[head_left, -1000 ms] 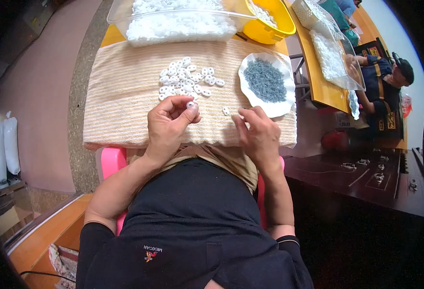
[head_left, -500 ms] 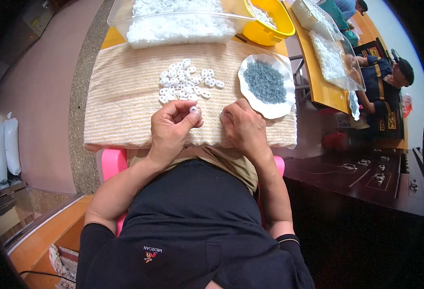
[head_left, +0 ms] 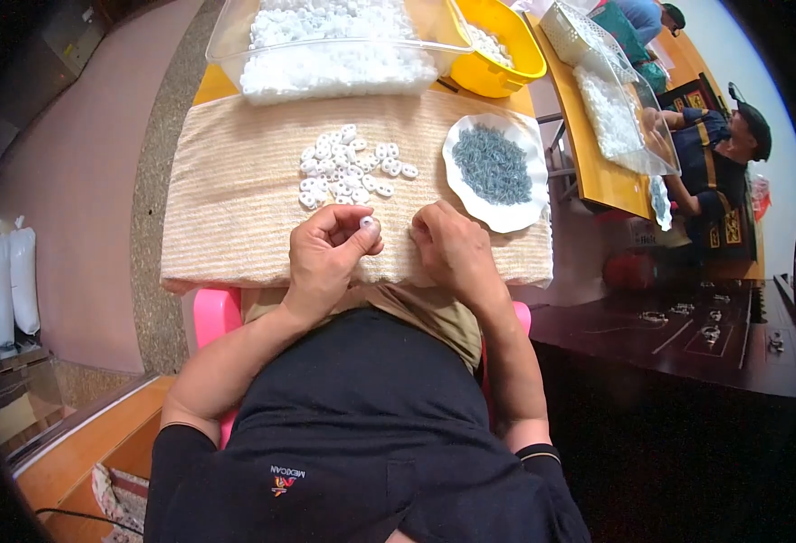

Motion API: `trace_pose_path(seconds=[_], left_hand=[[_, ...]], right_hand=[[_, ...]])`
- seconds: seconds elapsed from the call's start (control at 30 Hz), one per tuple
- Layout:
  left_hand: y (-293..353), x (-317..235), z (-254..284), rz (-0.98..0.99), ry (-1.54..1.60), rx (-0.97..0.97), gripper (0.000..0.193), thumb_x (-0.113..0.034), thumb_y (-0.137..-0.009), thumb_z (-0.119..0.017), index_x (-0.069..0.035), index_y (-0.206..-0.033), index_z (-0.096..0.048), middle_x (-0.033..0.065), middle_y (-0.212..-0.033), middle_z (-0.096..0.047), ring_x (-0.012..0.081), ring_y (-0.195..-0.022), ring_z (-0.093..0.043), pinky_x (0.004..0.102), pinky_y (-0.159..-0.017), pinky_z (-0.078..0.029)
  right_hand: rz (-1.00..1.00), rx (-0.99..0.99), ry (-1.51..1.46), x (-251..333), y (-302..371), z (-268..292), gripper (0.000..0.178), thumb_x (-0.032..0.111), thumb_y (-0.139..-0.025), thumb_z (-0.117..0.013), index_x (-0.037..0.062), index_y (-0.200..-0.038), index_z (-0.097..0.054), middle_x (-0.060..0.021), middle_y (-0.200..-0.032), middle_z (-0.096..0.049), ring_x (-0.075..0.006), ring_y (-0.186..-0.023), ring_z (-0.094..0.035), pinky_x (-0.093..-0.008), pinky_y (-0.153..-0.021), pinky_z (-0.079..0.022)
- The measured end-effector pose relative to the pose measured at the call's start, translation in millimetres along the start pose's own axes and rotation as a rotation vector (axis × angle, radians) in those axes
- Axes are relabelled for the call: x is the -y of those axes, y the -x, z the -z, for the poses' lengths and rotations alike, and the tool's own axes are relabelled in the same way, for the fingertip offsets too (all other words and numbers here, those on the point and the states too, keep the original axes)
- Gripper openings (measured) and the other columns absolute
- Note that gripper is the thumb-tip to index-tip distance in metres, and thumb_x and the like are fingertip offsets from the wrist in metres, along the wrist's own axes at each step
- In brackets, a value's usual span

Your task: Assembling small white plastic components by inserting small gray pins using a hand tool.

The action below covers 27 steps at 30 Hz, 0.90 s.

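My left hand point(head_left: 327, 253) pinches a small white oval plastic piece point(head_left: 367, 222) between thumb and fingers. To its right, my right hand point(head_left: 457, 244) is closed with fingertips together over the striped cloth; whatever those fingers hold, if anything, is hidden. Just beyond both hands lies a loose pile of white oval plastic pieces point(head_left: 334, 166), several showing two holes. A scalloped white plate point(head_left: 523, 219) sits beyond my right hand, heaped with small translucent grey-blue pieces point(head_left: 493, 165).
A beige striped cloth point(head_left: 226, 199) covers the table. At its far edge stand a clear bin point(head_left: 226, 47) full of white pieces and a yellow basin point(head_left: 511, 83). On the right, a person point(head_left: 714, 140) works at another table with a similar bin point(head_left: 660, 163).
The tabletop has shifted slightly downward in the picture. Both hands keep nearly the same pose, the left still pinching the white piece.
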State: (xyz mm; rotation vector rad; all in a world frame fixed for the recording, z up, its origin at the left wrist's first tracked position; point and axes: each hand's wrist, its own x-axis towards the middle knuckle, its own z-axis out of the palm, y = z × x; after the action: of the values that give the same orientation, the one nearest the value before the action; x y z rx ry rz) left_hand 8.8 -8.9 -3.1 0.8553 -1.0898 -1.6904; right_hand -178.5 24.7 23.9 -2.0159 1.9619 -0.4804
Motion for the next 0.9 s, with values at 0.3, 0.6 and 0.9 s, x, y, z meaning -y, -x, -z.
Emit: trace_pose_path(seconds=[0.3,0.6,0.9], left_hand=[[1.5,-2.2,-3.8,0.047,-0.001,0.014,0.016,-0.004,-0.088,-0.063,0.004,-0.102,-0.06,0.005,-0.084,-0.065,0.0096,-0.073,-0.063,0.0229,-0.068,-0.054],[3.8,1.3,-1.3,0.058,-0.027,0.116,0.017,-0.004,-0.088,-0.063,0.002,-0.104,-0.06,0.0055,-0.087,-0.065,0.0113,-0.076,-0.064,0.0254,-0.071,-0.056],[3.5,-1.1,-1.5,0.178,0.082,0.163,0.017,-0.008,-0.09,-0.062,0.001,-0.104,-0.06,0.0054,-0.088,-0.065,0.0112,-0.076,-0.064,0.0253,-0.071,-0.055]], right_hand=[[0.129,-0.136,-0.134,-1.2,7.1,-2.4,0.015,0.003,-0.079,-0.062,0.0017,-0.094,-0.061,-0.016,-0.084,-0.061,-0.0343,-0.077,-0.062,-0.0406,-0.066,-0.048],[0.141,-0.139,-0.581,-2.0,6.7,-4.4,0.016,-0.001,-0.083,-0.062,-0.0015,-0.1,-0.062,-0.0077,-0.081,-0.063,-0.0115,-0.072,-0.06,-0.024,-0.061,-0.046],[0.068,-0.063,-0.944,-8.9,6.6,-15.6,0.015,0.0,-0.087,-0.06,-0.0041,-0.101,-0.062,-0.0047,-0.089,-0.064,-0.0093,-0.076,-0.061,-0.0222,-0.066,-0.051]])
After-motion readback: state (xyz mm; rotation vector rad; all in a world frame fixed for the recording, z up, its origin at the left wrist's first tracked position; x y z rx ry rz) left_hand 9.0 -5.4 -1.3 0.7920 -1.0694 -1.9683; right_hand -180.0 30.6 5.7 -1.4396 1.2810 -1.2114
